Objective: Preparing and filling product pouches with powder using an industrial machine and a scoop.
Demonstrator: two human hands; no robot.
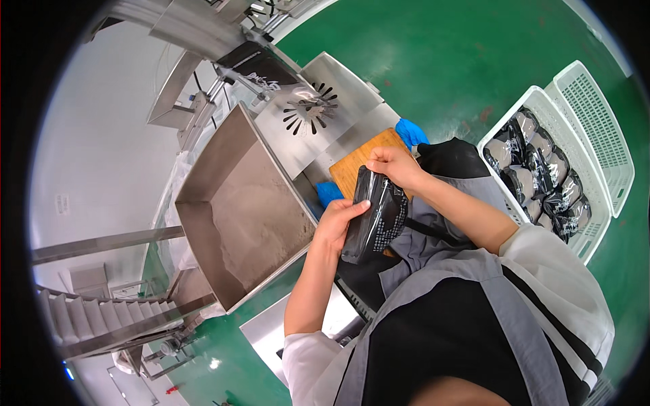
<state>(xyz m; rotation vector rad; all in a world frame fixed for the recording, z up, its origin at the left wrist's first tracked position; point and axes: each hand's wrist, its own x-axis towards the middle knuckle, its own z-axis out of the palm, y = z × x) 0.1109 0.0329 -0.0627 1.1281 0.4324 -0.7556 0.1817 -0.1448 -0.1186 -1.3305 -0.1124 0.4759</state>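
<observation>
A glossy black plastic bag (369, 216) with pale print along one side hangs between my hands, in front of my lap. My left hand (336, 222) grips its left edge, the thumb lying across the front. At the top edge, my right hand (396, 167) pinches it between thumb and fingers. Whether anything is inside the bag I cannot tell. Just beyond it lies a wooden board (349, 164), partly covered by the bag and my right hand. Blue plastic or cloth pieces show at the board's far right corner (411, 133) and left corner (328, 193).
To the left stands a deep metal tray (233, 152) with a bed of greyish powder (254, 210). Ahead is a steel plate (281, 145) with radial slots, below machinery. At right, a white crate (499, 135) holds several filled black bags; another perforated crate (596, 128) adjoins it.
</observation>
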